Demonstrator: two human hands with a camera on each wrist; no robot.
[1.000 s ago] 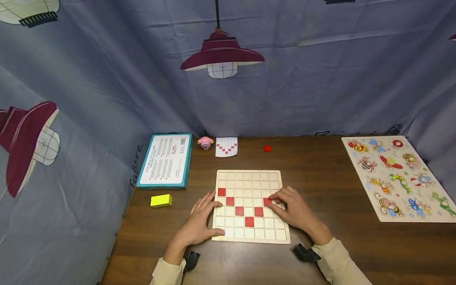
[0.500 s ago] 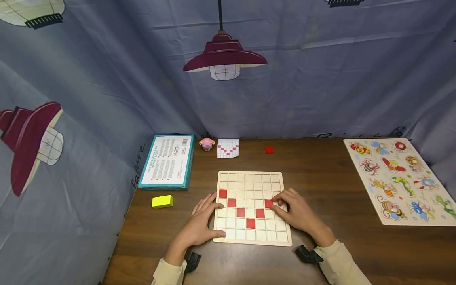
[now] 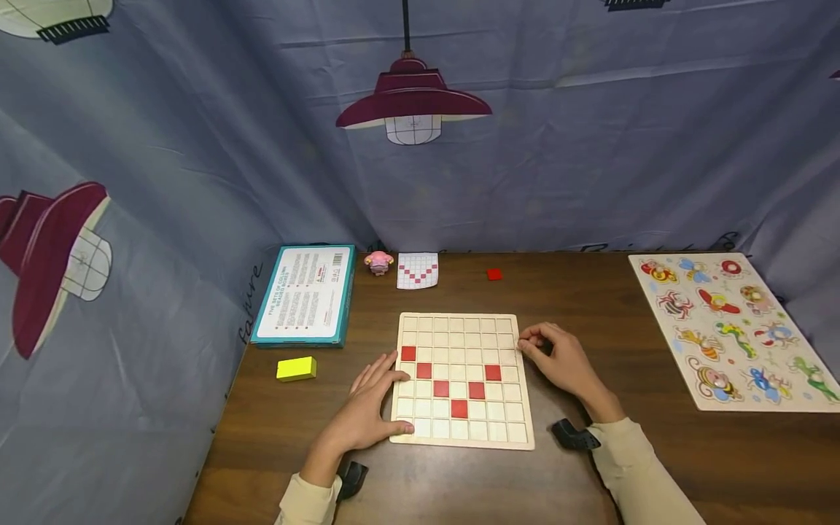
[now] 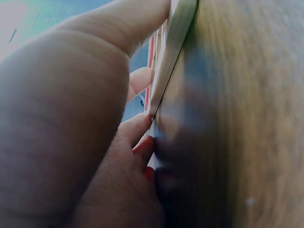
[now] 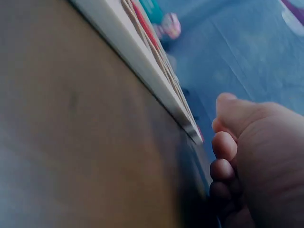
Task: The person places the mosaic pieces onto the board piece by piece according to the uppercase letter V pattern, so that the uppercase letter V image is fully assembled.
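Observation:
A square wooden grid board [image 3: 456, 328] lies on the table, with several red tiles [image 3: 459, 408] set in its cells in a V shape. My left hand [image 3: 361, 419] rests at the board's left edge, fingers spread and thumb on the near left corner. In the left wrist view, its fingers [image 4: 135, 126] touch the board's side. Off the board's right edge, my right hand [image 3: 567, 364] is raised with fingers loosely curled and nothing visible in them. The right wrist view shows its thumb [image 5: 237, 111] near the bent fingers. A single red tile [image 3: 494, 274] lies at the back.
A paper card [image 3: 417, 270] with a V pattern stands behind the board, next to a pink figurine [image 3: 378, 263]. To the left are a teal-edged box [image 3: 302, 295] and a yellow block [image 3: 297, 369]. An insect picture board [image 3: 735, 328] lies at the right.
My right hand has let go of the red tile at the right end of the V and moved up and right, off the board. The left hand has stayed put.

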